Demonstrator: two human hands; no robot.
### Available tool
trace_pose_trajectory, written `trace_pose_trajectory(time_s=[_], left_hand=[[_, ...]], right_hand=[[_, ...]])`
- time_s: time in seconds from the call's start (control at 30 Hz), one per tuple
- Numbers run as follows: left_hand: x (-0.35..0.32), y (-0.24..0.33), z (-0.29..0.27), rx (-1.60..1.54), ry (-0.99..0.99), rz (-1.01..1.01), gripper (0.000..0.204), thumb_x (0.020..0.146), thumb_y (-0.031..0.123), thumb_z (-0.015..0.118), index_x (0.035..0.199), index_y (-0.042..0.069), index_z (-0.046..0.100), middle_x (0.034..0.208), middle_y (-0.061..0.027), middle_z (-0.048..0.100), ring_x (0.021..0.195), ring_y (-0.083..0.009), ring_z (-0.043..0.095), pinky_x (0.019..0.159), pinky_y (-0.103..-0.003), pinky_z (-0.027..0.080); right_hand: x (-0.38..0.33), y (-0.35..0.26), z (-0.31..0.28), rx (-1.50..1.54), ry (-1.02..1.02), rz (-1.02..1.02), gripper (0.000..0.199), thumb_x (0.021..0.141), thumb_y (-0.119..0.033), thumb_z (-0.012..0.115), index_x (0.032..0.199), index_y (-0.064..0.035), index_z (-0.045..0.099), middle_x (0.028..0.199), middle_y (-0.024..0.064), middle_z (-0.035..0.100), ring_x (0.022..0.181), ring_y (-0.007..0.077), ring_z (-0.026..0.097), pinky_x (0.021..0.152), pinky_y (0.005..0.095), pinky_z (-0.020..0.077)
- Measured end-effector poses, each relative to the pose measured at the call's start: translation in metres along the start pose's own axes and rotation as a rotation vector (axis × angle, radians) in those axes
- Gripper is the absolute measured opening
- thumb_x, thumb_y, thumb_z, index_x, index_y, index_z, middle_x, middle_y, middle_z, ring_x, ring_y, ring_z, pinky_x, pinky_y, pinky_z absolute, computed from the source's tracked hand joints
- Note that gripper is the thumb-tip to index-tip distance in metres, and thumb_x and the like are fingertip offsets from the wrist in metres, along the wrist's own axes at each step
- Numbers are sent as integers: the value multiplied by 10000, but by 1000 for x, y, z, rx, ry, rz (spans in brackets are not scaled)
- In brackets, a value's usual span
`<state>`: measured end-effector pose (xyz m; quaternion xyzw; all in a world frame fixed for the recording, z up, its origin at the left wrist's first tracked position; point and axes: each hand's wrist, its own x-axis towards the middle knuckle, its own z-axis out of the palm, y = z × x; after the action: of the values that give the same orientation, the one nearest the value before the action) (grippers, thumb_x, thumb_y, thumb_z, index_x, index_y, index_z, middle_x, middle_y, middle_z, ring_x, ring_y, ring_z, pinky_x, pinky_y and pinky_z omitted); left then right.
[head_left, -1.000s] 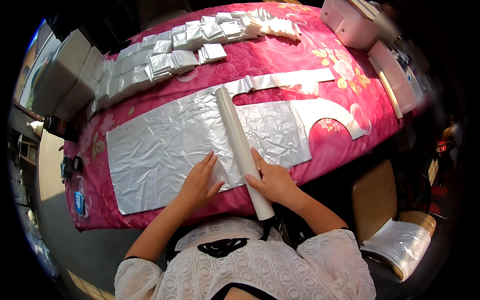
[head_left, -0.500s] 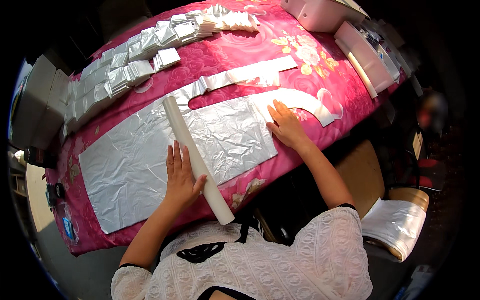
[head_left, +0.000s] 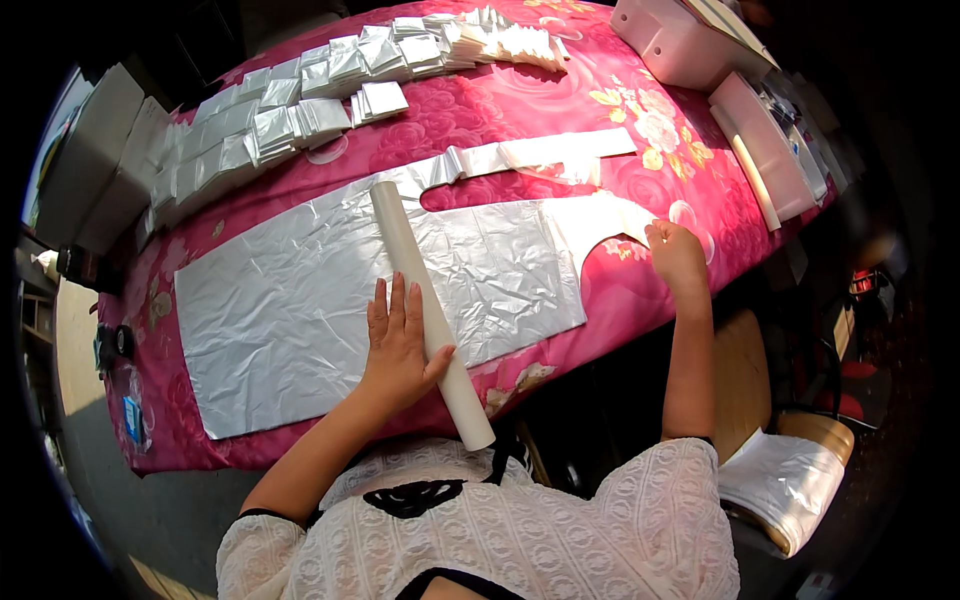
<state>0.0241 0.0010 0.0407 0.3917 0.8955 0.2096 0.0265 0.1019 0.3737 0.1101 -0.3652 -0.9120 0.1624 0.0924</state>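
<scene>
A thin white plastic sheet (head_left: 280, 320), shaped like a disposable apron with a long straight strap and a curved strip, lies on the table. Across it rests a pale tube (head_left: 425, 285), slanting toward me and jutting past the near edge. My left hand (head_left: 400, 345) lies flat with fingers spread, its palm on the sheet and its thumb against the tube. At the far right end of the curved strip (head_left: 600, 218), my right hand (head_left: 680, 262) has its fingertips pinched on the plastic. Wrinkles run over the sheet on both sides of the tube.
Folded white plastic packets (head_left: 380, 55) stand in rows along the table's far left side. A pink-flowered cloth (head_left: 520, 105) covers the table. White bins (head_left: 690, 45) sit at the far right, boxes (head_left: 90, 170) at the left. A chair (head_left: 785, 490) draped with plastic stands right.
My right hand has moved right, from lying flat on the curved strip to pinching its end. My left hand stays by the tube. The whole view has shifted slightly.
</scene>
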Motion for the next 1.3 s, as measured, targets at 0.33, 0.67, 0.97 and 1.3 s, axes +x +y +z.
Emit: trace_pose_trajectory(time_s=[0.33,0.67,0.97,1.3], left_hand=[[3,1,7,-74,-36,77,954,770,556,536,1402,-16,108,1449,-274,28,1349,-429,-5,1056,-545,35],[10,12,11,-149,-29,37,939,761,503,571,1398,-21,124,1450,-269,18,1347,-427,29,1056,-544,97],[11,17,-25,-1272,-130,-262,499,842,274,608,1213,-20,447,1170,-156,494,1070,-219,490,841,-305,436],[-84,-145,-112,-1181,-238,-666,172,815,204,634,852,40,598,876,-71,661,809,-125,625,696,-257,486]], right_hand=[[31,81,66,-67,140,-296,409,911,-209,386,1188,72,495,1255,241,473,1200,343,428,1022,357,314],[12,51,48,-21,288,-176,148,799,-137,605,801,10,592,893,120,641,823,263,610,750,333,463],[-129,-137,68,774,-353,-582,180,748,-93,685,843,-23,549,715,46,572,632,119,524,580,261,427],[-195,-147,50,435,-294,-697,238,683,-143,705,837,-39,556,791,105,582,743,277,567,647,352,448]])
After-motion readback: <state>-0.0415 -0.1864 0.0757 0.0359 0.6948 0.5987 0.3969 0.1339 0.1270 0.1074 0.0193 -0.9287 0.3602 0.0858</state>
